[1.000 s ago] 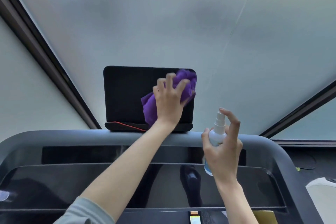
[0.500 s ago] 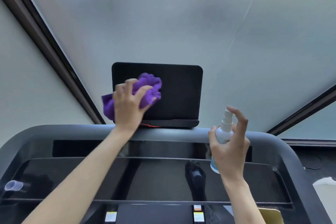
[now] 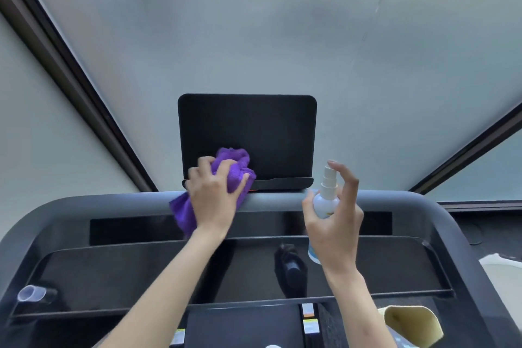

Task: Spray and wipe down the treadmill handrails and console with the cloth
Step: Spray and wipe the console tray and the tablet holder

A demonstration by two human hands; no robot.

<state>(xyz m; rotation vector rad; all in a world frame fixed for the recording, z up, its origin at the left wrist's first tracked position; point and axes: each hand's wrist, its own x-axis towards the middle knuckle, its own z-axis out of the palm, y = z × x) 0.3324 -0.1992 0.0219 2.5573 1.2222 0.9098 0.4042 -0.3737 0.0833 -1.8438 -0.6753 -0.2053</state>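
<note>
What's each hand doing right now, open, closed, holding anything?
Left hand: closed on the purple cloth, pressed at the screen's lower left corner.
Right hand: closed on the spray bottle, index finger above the nozzle.

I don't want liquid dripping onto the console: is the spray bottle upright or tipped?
Upright. The spray bottle stands nozzle-up in the right hand, with the index finger arched beside the nozzle.

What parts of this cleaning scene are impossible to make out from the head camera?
- Black screen's lower-left corner: hidden by the crumpled purple cloth and left hand.
- White spray bottle's label: hidden by the right hand.
- Small coloured stickers at the bottom: text too small.
- Pale yellow object, lower right: cut off by the edge.
</note>
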